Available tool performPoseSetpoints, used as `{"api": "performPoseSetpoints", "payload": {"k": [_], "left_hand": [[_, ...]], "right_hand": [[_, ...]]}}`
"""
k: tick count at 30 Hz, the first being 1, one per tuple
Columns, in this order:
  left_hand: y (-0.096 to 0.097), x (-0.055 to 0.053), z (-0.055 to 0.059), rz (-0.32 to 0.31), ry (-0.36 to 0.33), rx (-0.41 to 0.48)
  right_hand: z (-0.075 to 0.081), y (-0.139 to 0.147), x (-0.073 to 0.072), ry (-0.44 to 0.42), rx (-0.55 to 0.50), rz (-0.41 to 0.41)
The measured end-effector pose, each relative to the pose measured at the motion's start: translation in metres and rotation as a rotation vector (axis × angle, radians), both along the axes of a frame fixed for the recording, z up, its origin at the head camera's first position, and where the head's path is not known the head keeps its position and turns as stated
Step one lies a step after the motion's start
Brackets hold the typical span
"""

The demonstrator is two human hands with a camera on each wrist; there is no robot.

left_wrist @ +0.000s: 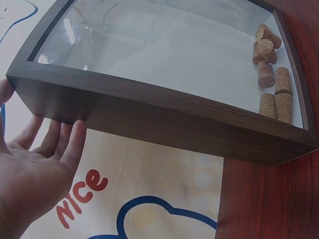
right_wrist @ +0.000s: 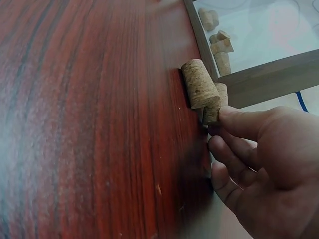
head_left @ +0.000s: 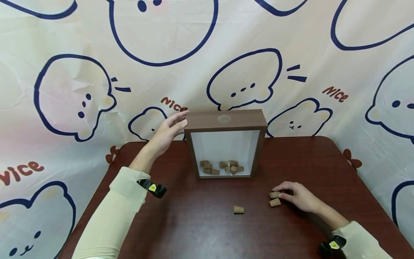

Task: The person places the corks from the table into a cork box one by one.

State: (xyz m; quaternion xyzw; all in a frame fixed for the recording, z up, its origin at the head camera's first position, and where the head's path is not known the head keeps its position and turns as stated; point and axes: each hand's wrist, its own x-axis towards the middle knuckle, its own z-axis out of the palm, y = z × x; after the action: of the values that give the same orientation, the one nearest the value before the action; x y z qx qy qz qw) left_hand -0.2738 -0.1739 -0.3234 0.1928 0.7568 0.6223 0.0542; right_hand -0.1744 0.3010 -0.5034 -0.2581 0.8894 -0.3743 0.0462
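A brown wooden box frame with a clear front and a round hole in its top stands upright on the table; several corks lie inside along its bottom. My left hand touches the box's upper left side, and in the left wrist view its extended fingers rest against that side. Over at the right, my right hand pinches a cork between thumb and fingers, low at the tabletop. A second cork lies right beside it, overlapping it in the right wrist view.
Another single cork lies on the dark red wooden table, in front of the box. Behind the table hangs a pale cloth printed with blue cartoon outlines, reaching round both sides.
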Motion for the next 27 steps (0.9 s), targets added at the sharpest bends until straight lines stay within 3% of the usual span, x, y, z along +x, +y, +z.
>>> {"api": "performPoseSetpoints", "payload": {"k": [12,16,19,27], "left_hand": [[-0.001,0.000,0.000,-0.001,0.003,0.001],[0.000,0.000,0.001,-0.004,0.004,0.006],[0.000,0.000,0.002,-0.001,0.003,0.003],[0.000,0.000,0.000,-0.002,0.000,0.002]], "right_hand": [[0.002,0.005,0.002,0.032,0.016,-0.064],[0.007,0.010,0.002,0.082,0.008,-0.091],[0.013,0.015,0.001,0.124,-0.007,-0.104],[0.045,0.027,0.000,0.131,-0.017,-0.163]]}}
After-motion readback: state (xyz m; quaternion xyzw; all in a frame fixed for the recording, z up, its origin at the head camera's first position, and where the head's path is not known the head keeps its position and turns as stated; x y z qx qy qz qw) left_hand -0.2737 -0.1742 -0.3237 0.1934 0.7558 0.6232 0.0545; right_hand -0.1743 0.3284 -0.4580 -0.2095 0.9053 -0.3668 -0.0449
